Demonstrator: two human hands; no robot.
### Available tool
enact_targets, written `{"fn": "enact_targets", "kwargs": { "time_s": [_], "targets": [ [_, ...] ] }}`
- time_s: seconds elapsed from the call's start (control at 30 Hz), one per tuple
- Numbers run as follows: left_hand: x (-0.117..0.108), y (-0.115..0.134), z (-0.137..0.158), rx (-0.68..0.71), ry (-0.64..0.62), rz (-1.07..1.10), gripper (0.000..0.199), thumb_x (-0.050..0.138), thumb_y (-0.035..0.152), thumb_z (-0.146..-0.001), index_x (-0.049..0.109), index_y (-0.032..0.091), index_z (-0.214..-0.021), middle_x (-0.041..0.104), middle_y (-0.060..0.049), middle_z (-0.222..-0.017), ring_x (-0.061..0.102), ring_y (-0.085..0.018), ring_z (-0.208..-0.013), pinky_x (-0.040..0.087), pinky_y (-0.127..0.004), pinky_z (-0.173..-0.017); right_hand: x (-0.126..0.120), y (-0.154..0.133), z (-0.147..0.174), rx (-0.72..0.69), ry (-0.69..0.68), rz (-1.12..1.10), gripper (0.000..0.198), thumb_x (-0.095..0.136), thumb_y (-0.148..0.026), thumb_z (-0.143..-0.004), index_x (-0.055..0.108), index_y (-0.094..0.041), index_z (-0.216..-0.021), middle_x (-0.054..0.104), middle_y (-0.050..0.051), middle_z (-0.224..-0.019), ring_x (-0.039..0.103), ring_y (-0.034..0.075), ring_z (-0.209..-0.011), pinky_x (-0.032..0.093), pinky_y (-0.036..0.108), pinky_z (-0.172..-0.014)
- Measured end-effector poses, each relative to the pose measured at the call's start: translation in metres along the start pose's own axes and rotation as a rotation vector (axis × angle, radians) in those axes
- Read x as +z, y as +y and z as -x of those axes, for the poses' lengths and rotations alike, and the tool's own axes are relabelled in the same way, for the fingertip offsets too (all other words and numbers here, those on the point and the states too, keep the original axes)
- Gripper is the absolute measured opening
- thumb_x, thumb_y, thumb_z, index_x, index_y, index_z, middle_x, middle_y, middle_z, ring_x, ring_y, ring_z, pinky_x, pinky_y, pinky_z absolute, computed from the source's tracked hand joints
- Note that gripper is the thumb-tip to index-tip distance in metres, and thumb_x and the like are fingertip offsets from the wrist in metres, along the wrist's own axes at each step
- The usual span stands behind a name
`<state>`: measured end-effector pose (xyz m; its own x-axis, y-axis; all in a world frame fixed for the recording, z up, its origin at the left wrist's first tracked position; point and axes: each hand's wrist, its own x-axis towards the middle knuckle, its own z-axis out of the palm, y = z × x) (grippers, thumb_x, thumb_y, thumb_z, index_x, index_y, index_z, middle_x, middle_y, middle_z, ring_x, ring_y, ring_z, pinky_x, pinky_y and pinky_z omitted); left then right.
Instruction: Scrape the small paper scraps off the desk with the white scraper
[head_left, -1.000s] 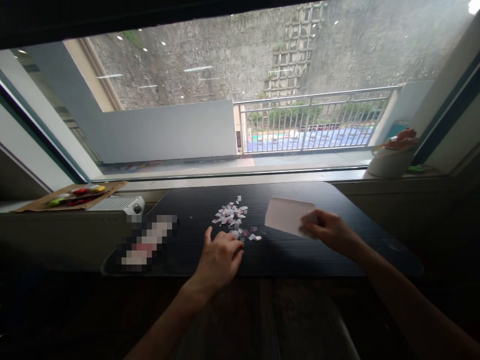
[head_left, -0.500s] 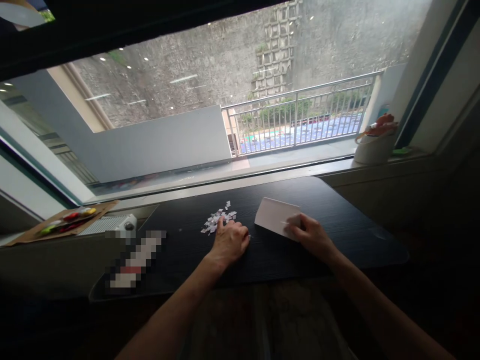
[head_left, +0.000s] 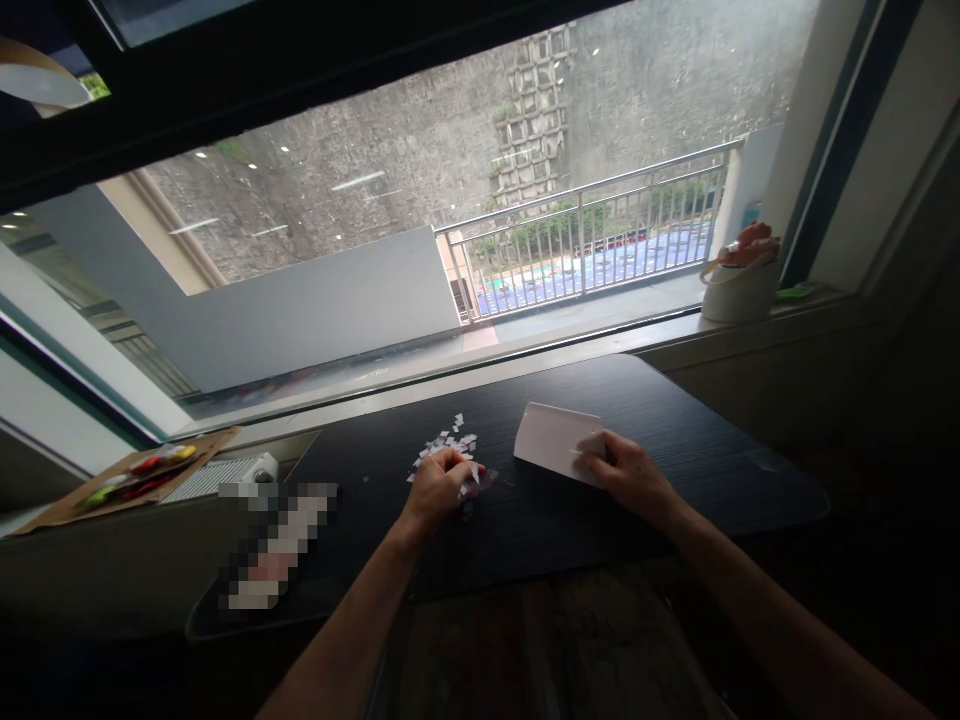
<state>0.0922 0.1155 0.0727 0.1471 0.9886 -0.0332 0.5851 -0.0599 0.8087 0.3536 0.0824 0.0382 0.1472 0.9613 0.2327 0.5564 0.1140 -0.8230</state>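
Observation:
A loose heap of small white paper scraps [head_left: 460, 443] lies on the dark table [head_left: 405, 560]. My left hand [head_left: 437, 482] is over the near side of the heap, fingers drawn together in a pinch. White scraps show at its fingertips, some of them blurred; how many it holds I cannot tell. My right hand [head_left: 630, 475] grips the right end of a flat, pale card-like piece [head_left: 556, 440] between thumb and fingers. That piece has a slightly curved left edge and is tilted close above the tabletop, to the right of the scraps.
A blurred-out strip [head_left: 289, 545] lies at the table's left end. Beyond it are a white ridged device [head_left: 225, 478] and a brown sheet with colourful items [head_left: 142, 470]. A white container [head_left: 739, 290] stands on the window sill at right. The window [head_left: 360, 200] borders the table's far side.
My left hand has turned and drawn its fingers into a pinch, and scraps now show at its fingertips. My right hand keeps hold of the pale piece. The camera view has shifted slightly.

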Motion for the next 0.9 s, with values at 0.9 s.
{"fn": "enact_targets", "kwargs": {
  "time_s": [0.9],
  "targets": [
    [-0.011,0.0,-0.006,-0.075,-0.039,0.247,0.027,0.059,0.031,-0.088,0.059,0.015,-0.11,0.062,-0.006,-0.111,0.062,-0.018,-0.092,0.054,-0.037,-0.076,0.0,0.0,0.001,-0.011,0.01,0.013,0.017,0.055,-0.031,-0.078,0.065,-0.019,-0.085,0.066,0.003,-0.074,0.059,0.019,-0.066,0.043,0.028,-0.058]
  ]
}}
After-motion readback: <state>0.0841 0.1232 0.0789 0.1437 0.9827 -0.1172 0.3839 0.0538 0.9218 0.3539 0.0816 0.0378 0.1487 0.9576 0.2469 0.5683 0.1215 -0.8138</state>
